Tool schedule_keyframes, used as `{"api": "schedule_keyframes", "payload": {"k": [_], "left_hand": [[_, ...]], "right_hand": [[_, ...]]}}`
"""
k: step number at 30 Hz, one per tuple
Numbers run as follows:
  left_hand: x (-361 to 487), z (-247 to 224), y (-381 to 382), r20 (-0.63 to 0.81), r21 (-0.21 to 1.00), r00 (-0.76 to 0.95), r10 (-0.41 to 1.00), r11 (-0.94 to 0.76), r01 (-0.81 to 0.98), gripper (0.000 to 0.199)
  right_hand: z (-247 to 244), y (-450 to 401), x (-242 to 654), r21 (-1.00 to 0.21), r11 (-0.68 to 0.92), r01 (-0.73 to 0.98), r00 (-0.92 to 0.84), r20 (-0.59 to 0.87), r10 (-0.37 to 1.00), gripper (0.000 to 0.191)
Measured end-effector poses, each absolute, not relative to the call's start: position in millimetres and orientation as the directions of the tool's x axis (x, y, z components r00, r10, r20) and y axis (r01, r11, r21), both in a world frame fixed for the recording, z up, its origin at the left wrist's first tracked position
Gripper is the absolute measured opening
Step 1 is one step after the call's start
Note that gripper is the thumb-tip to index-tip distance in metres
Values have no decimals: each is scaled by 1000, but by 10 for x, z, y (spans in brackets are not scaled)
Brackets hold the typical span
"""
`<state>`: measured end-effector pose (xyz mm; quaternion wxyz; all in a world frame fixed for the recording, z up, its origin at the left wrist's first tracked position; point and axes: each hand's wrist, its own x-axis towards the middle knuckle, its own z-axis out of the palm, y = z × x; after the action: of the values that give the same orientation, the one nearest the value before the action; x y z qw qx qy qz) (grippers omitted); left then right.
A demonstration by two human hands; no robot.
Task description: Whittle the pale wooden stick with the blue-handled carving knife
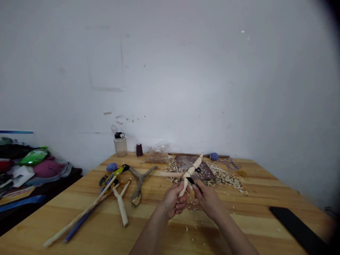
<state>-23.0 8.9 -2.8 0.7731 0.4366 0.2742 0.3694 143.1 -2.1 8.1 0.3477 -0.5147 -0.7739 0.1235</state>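
Near the middle of the wooden table, my left hand (pixel 175 201) is closed around the lower end of a pale, peeled, forked stick (pixel 190 172). One branch of this stick points left and another rises to the upper right. My right hand (pixel 205 198) grips a dark-handled knife (pixel 195 185), its dark blade touching or very close to the stick just above my left fingers. Behind the stick, wood shavings (pixel 224 176) lie on and around a brown sheet (pixel 209 171).
Left on the table (pixel 255 202) lie a bark-covered forked branch (pixel 138 182), a small peeled fork (pixel 121 207), long sticks (pixel 77 219) and yellow-black pruners (pixel 120 170). Farther back stand a bottle (pixel 120 146), thread spool (pixel 139 149) and plastic bag (pixel 156 156). A black flat object (pixel 294 226) lies right.
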Motion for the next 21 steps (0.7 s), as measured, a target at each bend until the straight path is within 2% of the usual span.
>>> {"api": "schedule_keyframes", "payload": {"k": [12,21], "left_hand": [[-188,6,63,-159,848,592,790,417,-328,35],[-121,92,-9,-172,942,471,865,285,-178,40]], "right_hand": [[72,-30,1394,-536,410,738,-187,421,887,32],[95,-20,1385,-535,392,749,-193,389,901,32]]}}
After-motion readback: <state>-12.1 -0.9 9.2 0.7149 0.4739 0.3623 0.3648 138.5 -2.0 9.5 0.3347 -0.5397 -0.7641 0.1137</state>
